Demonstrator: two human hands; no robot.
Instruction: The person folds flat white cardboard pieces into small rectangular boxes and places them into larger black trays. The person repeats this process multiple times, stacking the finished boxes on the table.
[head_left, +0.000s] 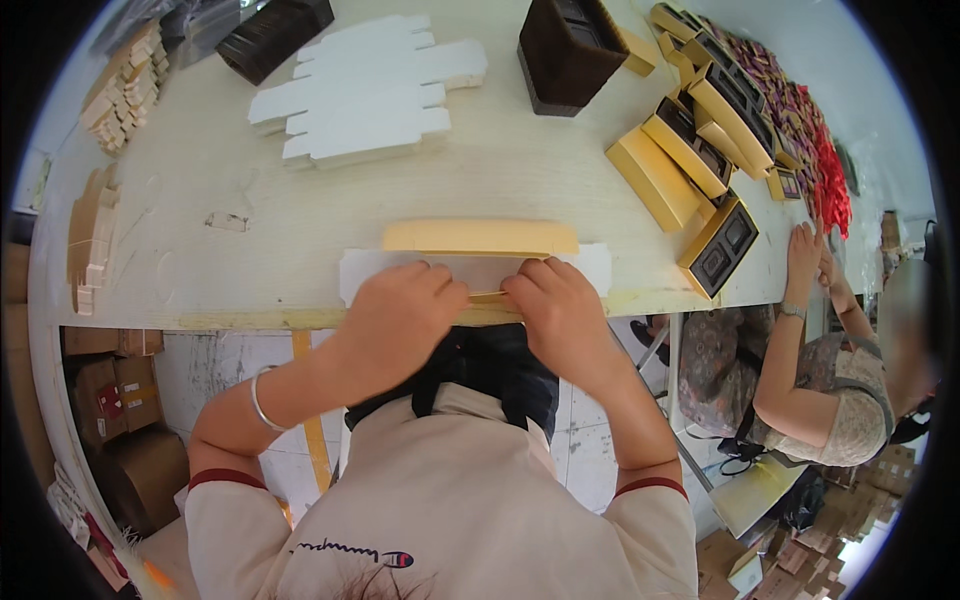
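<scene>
While both fists press down at the near edge of the table (200,250), a flat yellow-and-white box blank (480,240) lies just beyond the knuckles — its yellow panel standing up behind them. The left hand (400,310) and the right hand (560,310) are curled closed, pinching a thin yellow flap (487,297) between them. A stack of white blanks (370,90) lies well beyond — finished yellow boxes (680,160) sit to the right.
</scene>
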